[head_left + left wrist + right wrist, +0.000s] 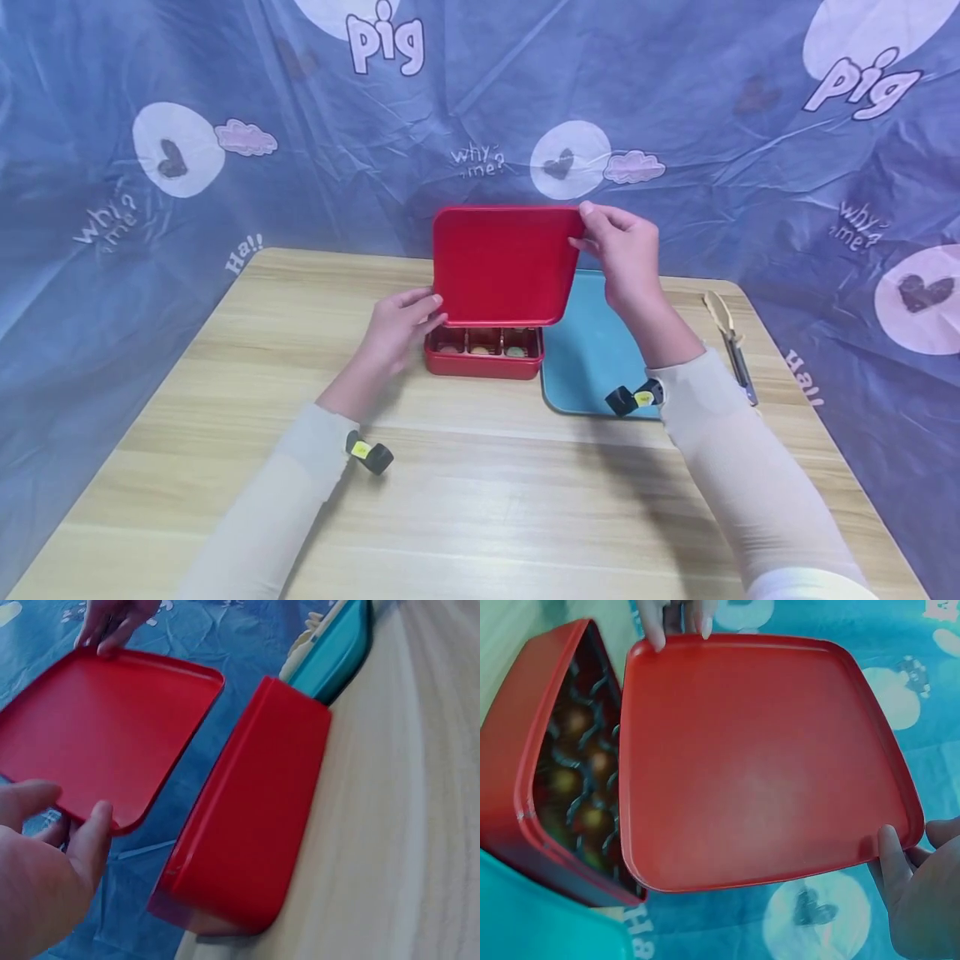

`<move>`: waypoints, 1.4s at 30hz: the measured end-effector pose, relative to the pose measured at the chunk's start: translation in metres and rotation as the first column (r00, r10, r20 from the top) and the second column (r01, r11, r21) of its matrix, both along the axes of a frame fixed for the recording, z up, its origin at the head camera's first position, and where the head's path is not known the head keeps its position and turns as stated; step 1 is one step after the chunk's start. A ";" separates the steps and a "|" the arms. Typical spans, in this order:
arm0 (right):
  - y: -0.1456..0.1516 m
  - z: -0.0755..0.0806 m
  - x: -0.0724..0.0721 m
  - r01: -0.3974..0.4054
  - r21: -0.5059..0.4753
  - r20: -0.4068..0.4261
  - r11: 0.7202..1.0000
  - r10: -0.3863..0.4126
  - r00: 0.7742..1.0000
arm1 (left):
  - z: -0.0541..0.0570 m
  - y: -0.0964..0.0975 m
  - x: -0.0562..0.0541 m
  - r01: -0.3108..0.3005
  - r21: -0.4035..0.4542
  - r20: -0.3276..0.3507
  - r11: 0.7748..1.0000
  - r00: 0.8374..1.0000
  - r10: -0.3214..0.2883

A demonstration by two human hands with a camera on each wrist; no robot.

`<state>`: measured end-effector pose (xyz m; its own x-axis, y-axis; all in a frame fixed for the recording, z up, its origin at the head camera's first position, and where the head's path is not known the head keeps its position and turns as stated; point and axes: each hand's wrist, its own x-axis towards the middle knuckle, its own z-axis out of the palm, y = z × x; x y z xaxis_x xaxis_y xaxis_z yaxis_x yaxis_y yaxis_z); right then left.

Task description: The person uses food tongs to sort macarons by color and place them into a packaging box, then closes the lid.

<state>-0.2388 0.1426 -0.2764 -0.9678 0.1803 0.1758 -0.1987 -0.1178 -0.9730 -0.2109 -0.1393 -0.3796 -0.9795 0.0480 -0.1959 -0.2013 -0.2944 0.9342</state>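
A red lid (506, 267) is held tilted up above a red box (483, 367), its inner side facing the head camera. My left hand (393, 329) pinches the lid's lower left corner between thumb and fingers. At the opposite upper right corner, my right hand (628, 254) grips the edge. In the left wrist view, a gap shows between the lid and the box (247, 810). Dividers split the box into several compartments. Small round pieces (596, 761) lie in them, blurred in the right wrist view; the lid hides part of the inside.
A blue tray (600, 358) lies on the wooden table (450, 500), right beside the box. Tongs (731, 346) with pale tips and a dark handle rest right of the tray. Behind the table hangs a blue printed cloth (337, 167).
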 end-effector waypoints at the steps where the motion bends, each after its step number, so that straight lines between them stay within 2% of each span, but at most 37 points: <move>1: 0.000 0.002 0.003 -0.002 -0.014 -0.015 1.000 0.002 1.000 | 0.003 -0.001 -0.001 0.009 0.014 -0.015 1.000 1.000 -0.008; 5: 0.002 0.008 0.013 0.001 -0.056 -0.053 0.998 -0.003 0.999 | 0.010 -0.006 -0.007 0.028 0.066 -0.085 0.997 0.996 -0.023; 9: 0.004 0.006 0.024 0.010 -0.100 -0.054 0.995 -0.015 0.998 | 0.010 -0.007 -0.018 0.018 0.075 -0.122 0.997 0.993 -0.009; 13: 0.007 -0.003 0.037 0.003 -0.141 -0.047 0.990 -0.009 0.999 | 0.006 -0.004 -0.033 0.005 0.051 -0.122 0.999 0.993 0.002; 18: 0.011 -0.020 0.053 -0.034 -0.114 -0.010 0.993 0.033 0.999 | 0.001 -0.001 -0.050 -0.026 0.058 -0.115 0.998 0.993 0.032; 22: 0.012 -0.035 0.063 -0.082 -0.042 0.027 0.996 0.083 0.996 | -0.002 -0.002 -0.060 -0.034 0.030 -0.119 0.999 0.992 0.037; 28: 0.011 -0.059 0.070 -0.117 0.127 0.107 0.985 0.104 0.989 | -0.008 -0.003 -0.073 -0.014 -0.115 -0.148 0.993 0.989 -0.003; 31: 0.010 -0.073 0.069 -0.124 0.190 0.154 0.974 0.095 0.983 | -0.012 -0.003 -0.079 -0.007 -0.169 -0.165 0.986 0.986 -0.022; 37: 0.009 -0.101 0.065 -0.153 0.299 0.238 0.942 0.082 0.968 | -0.024 -0.002 -0.086 -0.020 -0.250 -0.141 0.968 0.990 -0.016; 42: 0.009 -0.123 0.059 -0.171 0.337 0.275 0.926 0.078 0.958 | -0.036 0.002 -0.092 -0.018 -0.252 -0.128 0.968 0.992 -0.015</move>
<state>-0.1793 0.1515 -0.3995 -0.9985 0.0270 -0.0468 0.0519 0.2351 -0.9706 -0.3030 -0.1374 -0.4153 -0.9972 0.0121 -0.0743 -0.0748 -0.0463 0.9961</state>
